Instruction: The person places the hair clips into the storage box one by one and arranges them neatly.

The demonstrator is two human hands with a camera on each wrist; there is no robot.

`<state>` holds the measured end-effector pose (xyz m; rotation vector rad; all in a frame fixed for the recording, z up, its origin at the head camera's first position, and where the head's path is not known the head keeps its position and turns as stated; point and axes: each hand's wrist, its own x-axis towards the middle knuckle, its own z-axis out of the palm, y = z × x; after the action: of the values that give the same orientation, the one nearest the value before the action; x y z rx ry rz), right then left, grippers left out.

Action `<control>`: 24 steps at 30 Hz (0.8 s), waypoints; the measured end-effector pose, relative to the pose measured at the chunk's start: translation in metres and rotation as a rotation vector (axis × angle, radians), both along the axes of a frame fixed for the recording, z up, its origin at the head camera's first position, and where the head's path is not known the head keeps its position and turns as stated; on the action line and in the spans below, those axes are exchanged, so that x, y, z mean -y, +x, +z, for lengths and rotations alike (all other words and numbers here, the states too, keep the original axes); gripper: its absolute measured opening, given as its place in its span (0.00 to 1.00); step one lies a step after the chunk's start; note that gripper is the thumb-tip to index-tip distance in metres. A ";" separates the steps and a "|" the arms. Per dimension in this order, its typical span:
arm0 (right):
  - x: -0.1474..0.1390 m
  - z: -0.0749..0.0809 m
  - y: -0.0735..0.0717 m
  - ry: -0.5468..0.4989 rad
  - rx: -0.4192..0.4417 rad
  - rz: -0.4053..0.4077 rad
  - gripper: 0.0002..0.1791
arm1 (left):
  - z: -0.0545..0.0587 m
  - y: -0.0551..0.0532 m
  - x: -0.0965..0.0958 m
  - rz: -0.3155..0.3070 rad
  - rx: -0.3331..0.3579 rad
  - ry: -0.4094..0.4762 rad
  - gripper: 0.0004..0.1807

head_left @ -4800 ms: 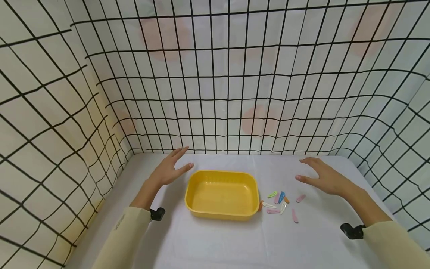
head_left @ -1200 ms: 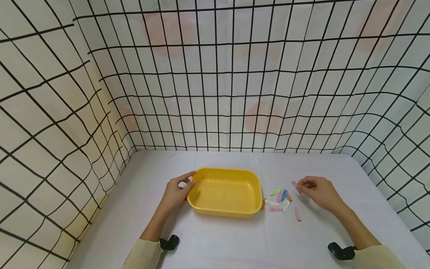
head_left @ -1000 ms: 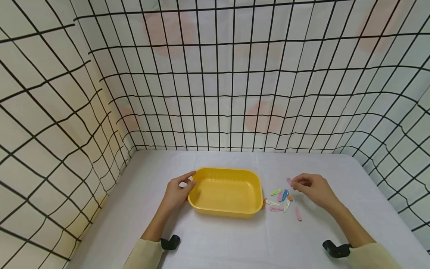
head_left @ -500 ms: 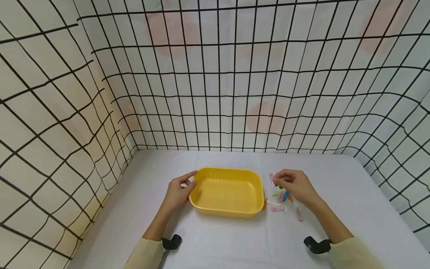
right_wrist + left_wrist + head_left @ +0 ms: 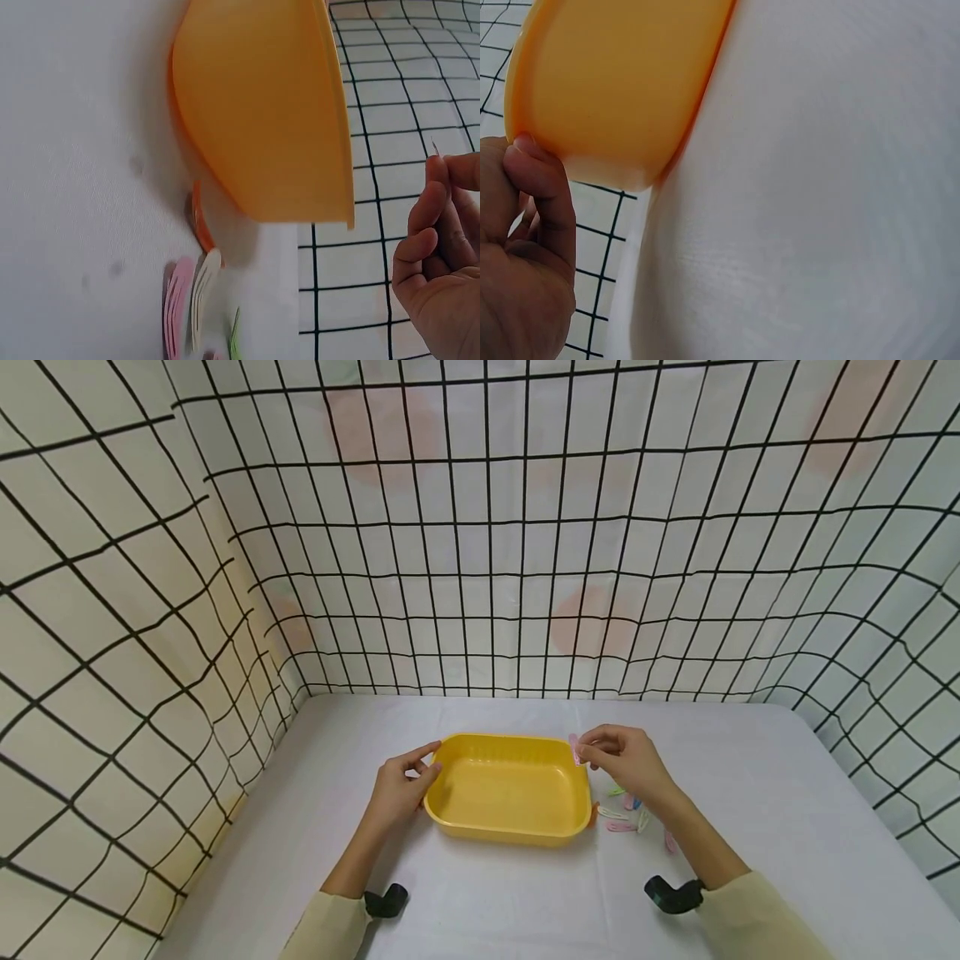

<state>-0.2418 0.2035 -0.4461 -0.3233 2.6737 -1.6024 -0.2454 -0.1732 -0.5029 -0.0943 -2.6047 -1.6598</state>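
A pink snap hair clip is pinched between thumb and forefinger of my right hand, at the right rim of the yellow tray. In the right wrist view only a thin tip of that clip shows above the fingertips. My left hand grips the tray's left rim, thumb and fingers on either side of it; the left wrist view shows the fingers against its wall. Nothing lies inside the tray. Several more hair clips lie on the table right of it, partly hidden by my right hand and forearm.
Loose clips include a pink one, a white one, an orange one close to the tray wall, and a green one. A white cloth covers the table. Black grid netting stands behind and along the sides.
My right hand has picked up a pink clip and carried it left to the tray's rim. The left hand came down onto the left rim earlier and has stayed there.
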 end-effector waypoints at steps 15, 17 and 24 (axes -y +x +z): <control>0.059 -0.008 -0.006 -0.069 0.029 0.061 0.08 | -0.002 -0.002 -0.004 0.027 -0.008 -0.009 0.22; 0.067 -0.011 -0.007 -0.074 0.044 0.061 0.08 | -0.002 -0.002 -0.004 0.025 -0.013 -0.008 0.22; 0.092 -0.018 -0.010 -0.074 0.099 0.041 0.07 | -0.003 -0.002 -0.004 0.026 -0.020 -0.016 0.22</control>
<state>-0.2514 0.1119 -0.4645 -0.2894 2.5237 -1.6625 -0.2469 -0.1688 -0.5061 -0.0768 -2.5935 -1.6217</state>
